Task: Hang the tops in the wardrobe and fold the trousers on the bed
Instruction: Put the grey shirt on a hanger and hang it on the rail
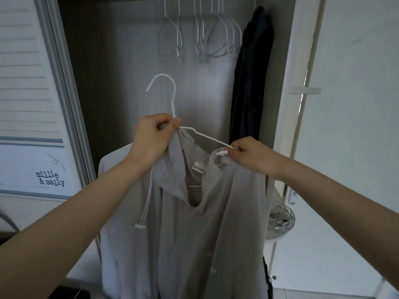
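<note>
Left hand [154, 134] grips hanger [172, 108] neck plus collar; right hand [248, 156] pinches grey shirt [194, 223] shoulder onto hanger arm. Not hung yet; trousers unseen.

Two hands [151, 137], one grey top [194, 212], one white hanger [166, 93] (rail hangers [207, 33] uncountable).

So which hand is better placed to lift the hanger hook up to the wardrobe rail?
Probably the left hand: it grips the white hanger just below the hook. The right hand pinches the shirt at the hanger's end.
</note>
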Available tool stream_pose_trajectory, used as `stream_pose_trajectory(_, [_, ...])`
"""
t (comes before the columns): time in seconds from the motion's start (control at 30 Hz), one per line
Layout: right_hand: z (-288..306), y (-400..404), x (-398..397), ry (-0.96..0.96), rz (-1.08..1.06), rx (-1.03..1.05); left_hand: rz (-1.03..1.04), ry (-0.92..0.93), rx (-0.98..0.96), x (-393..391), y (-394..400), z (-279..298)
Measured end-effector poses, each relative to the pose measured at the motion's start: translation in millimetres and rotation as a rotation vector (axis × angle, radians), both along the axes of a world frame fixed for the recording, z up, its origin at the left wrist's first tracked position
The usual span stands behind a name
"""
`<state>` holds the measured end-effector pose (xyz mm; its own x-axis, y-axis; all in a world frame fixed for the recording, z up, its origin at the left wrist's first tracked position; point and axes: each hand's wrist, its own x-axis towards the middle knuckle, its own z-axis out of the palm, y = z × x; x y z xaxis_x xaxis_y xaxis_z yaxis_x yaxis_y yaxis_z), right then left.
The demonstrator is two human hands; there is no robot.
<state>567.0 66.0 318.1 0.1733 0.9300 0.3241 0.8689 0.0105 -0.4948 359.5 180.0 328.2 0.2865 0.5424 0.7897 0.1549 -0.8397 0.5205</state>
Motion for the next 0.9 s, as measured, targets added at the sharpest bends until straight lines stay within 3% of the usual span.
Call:
stream_pose_trajectory(0.17, [1,3,-15,0.143,0.218,0.107,-0.083,0.227,0.075,13,-12,-6])
stream_pose_trajectory(0.3, [5,-13,12,0.288,0.307,0.101,-0.015,0.319,0.129,-20,22,-23])
stream_pose_trajectory(0.37, [12,-20,24,0.222,0.310,0.071,-0.024,0.327,0.105,-34,36,-33])
stream_pose_trajectory(0.47, [26,-11,27,-0.089,0.283,0.060,-0.058,0.361,0.102,-34,44,-42])
stream_pose_trajectory(0.6, [45,13,19,-0.234,0.226,0.265,-0.089,0.456,0.175,-25,43,-46])
stream_pose_trajectory(0.7, [49,36,10,-0.245,0.181,0.404,-0.209,0.354,0.019,-22,42,-44])
stream_pose_trajectory(0.77, [48,53,2,-0.343,0.018,0.122,-0.233,0.192,-0.091,-26,41,-41])
stream_pose_trajectory(0.83, [45,56,9,-0.292,-0.094,-0.134,-0.171,0.090,-0.121,-35,44,-37])
stream_pose_trajectory(0.9, [43,47,21,-0.149,0.003,0.022,-0.113,0.052,-0.125,-44,47,-33])
